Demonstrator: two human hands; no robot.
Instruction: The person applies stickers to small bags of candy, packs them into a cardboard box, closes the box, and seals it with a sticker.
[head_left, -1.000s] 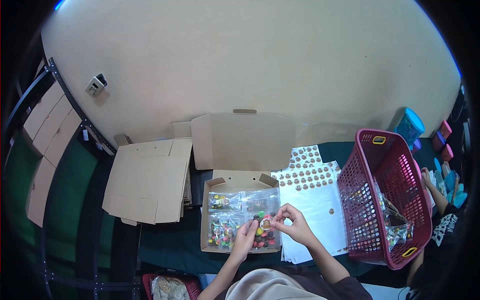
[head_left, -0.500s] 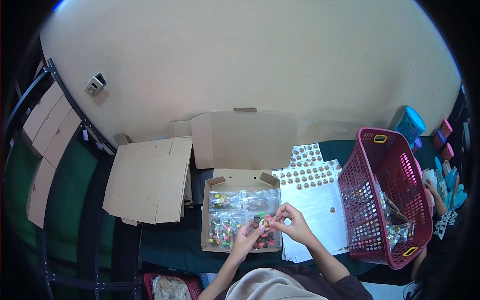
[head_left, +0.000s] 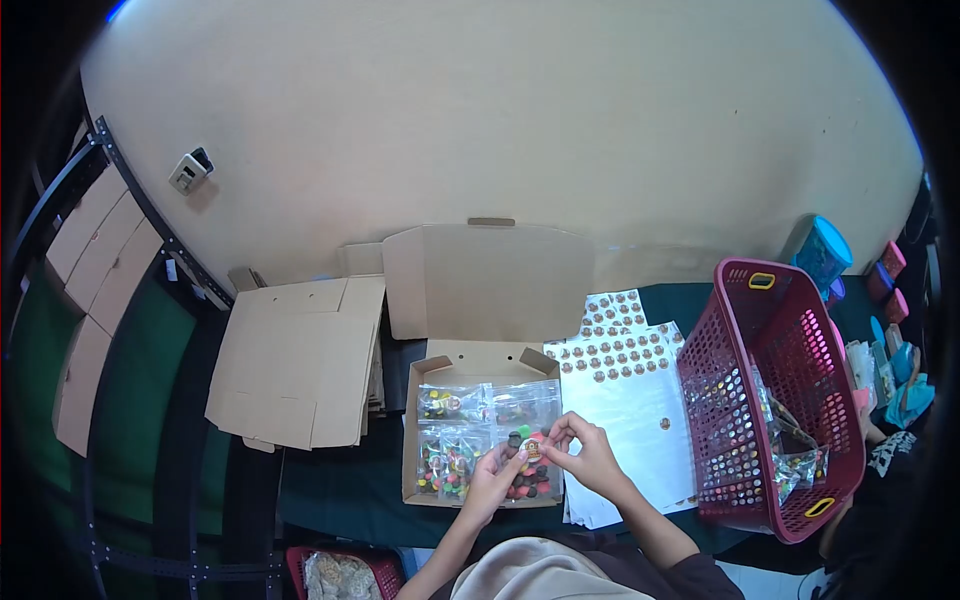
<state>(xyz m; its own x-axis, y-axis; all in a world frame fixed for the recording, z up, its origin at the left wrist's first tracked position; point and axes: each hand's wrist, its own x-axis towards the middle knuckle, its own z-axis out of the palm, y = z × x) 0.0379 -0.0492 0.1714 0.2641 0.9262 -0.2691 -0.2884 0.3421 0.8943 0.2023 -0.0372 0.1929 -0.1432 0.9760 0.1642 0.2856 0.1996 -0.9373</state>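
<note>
An open cardboard box [head_left: 411, 440] holds several clear zip bags of colourful sweets. Over its front right part, my left hand [head_left: 488, 484] grips a clear bag of red, black and green sweets [head_left: 525, 488], its thumb on the bag's face. A round label sticker [head_left: 533, 450] sits at the bag's upper part, by the left thumb tip. My right hand [head_left: 592, 458] is closed, thumb and finger pinched at the sticker's right edge. Whether the sticker lies fully flat is too small to tell. Sheets of round stickers [head_left: 625, 430] lie right of the box.
Flattened cardboard boxes [head_left: 285, 360] are stacked at the left. A maroon basket [head_left: 735, 400] with more bags inside stands at the right, a blue container [head_left: 822, 248] behind it. Another basket [head_left: 385, 570] is low at the front left. Another person's sleeve [head_left: 888, 455] shows far right.
My hands stay almost in place at the sticker on the bag. At the far right, the other person's arm has moved lower.
</note>
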